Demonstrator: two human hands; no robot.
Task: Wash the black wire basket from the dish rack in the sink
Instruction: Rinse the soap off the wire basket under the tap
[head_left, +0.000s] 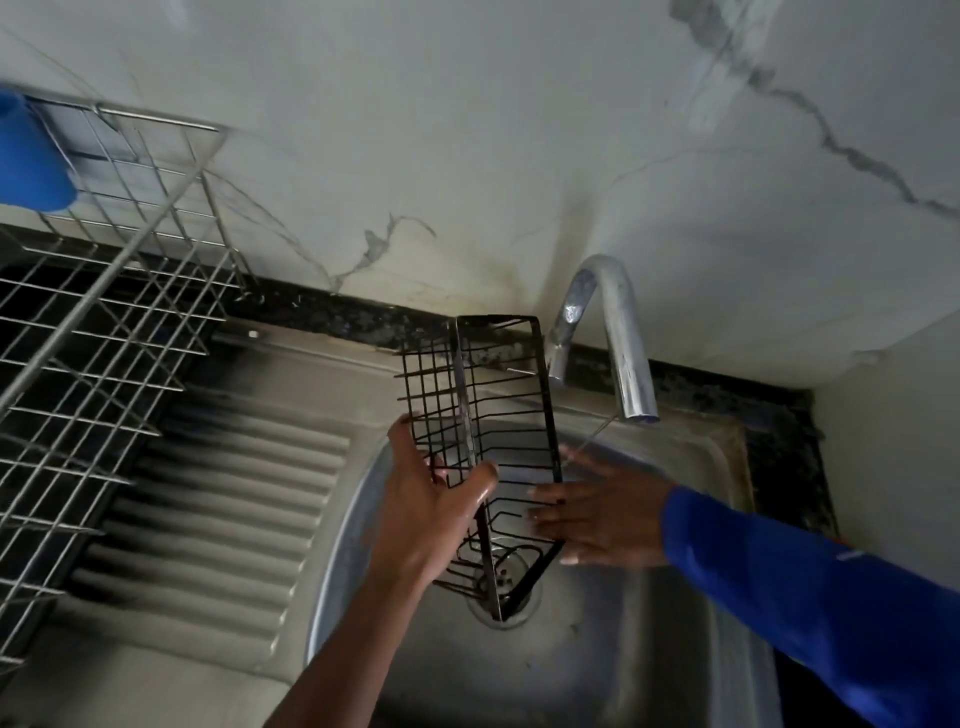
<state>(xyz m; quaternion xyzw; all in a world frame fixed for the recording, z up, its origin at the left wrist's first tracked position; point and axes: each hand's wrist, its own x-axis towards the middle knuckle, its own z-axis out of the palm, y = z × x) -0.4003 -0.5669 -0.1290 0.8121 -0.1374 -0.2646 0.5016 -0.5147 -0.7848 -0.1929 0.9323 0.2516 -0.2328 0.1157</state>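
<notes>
Left hand (436, 499) grips the basket (467, 405) partway along its left side, with the thumb (483, 478) hooked over the wires in front and the fingers reaching up behind the mesh. Its bare forearm comes up from the bottom edge of the view.

Right hand (597, 519), in a blue sleeve (805, 597), reaches in from the right. Its fingers are straight and spread, and they lie flat against the basket's lower right side. The hand is blurred, so I cannot tell exactly how much of it touches the wires.

The basket is held in the air over the sink (649, 649), touching neither the bowl nor the surface. Its long axis runs near-to-far. The lower end hangs just above the drain (483, 608) and the upper end tilts toward the back wall, just beside the neck of the tap (623, 338).

A thin stream of water (592, 436) falls from the spout to the right of the basket and lands near the right hand's knuckles, not on the wires. So the basket lies left of the flow. My judgement is that the next move is to shift it rightward, or swing its upper end right, to bring the mesh under the water. The left hand would carry it while the right hand rubs.

A rack (104, 338) stands well apart on the left.
</notes>
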